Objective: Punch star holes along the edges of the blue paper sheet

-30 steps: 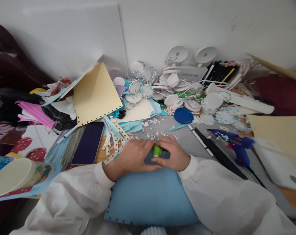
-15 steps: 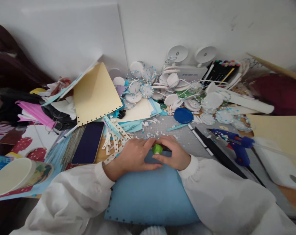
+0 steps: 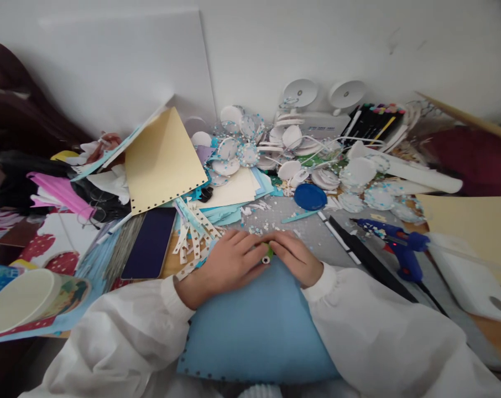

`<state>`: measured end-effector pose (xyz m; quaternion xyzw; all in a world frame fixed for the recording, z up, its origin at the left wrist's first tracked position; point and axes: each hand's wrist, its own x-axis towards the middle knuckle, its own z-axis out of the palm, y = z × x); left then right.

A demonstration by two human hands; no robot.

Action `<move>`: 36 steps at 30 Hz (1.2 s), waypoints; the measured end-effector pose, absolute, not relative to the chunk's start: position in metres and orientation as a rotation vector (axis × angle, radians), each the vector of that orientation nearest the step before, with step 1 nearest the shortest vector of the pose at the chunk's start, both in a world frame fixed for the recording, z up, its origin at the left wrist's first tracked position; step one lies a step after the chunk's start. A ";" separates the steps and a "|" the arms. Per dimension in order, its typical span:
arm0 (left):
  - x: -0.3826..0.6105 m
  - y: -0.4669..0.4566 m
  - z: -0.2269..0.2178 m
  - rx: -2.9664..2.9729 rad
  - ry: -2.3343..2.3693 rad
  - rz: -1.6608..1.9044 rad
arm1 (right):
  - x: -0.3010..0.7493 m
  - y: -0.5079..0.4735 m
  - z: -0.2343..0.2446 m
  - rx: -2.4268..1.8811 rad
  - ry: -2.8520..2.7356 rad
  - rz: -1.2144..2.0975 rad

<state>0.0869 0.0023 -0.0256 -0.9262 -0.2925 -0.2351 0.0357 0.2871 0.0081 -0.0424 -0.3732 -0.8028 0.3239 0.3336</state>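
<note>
A small green craft hole punch (image 3: 267, 255) is mostly covered by my hands, its white end with a dark star shape facing me. My left hand (image 3: 236, 260) is closed around its left side, fingers bent over it. On the other side my right hand (image 3: 296, 255) curls its fingers over the punch, touching the left fingers. Under both hands lies a light blue sheet (image 3: 254, 326), with small star-shaped holes along its left and near edges. The punch sits at the sheet's far edge, which the hands hide.
A blue glue gun (image 3: 400, 243) with a red light lies right. A phone (image 3: 149, 243), punched strips (image 3: 190, 235) and a white tub (image 3: 22, 301) are left. A blue lid (image 3: 311, 196), paper scraps and white discs (image 3: 248, 153) with blue dots crowd the back.
The punch has tilted so its star-marked end faces me. My fingers have closed further over it, and the dark gap between my hands is covered.
</note>
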 end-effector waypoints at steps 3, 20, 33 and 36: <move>0.086 0.002 -0.027 -2.833 -0.793 -0.750 | 0.287 0.009 -0.044 -0.990 -2.098 0.834; 0.082 0.002 -0.031 -2.951 -0.598 -0.657 | 0.286 0.009 -0.044 -0.985 -2.121 0.834; 0.089 0.002 -0.025 -2.974 -1.066 -0.729 | 0.287 0.005 -0.046 -1.051 -1.979 0.792; 0.089 0.002 -0.025 -3.019 -1.120 -0.695 | 0.287 0.003 -0.047 -1.088 -1.876 0.897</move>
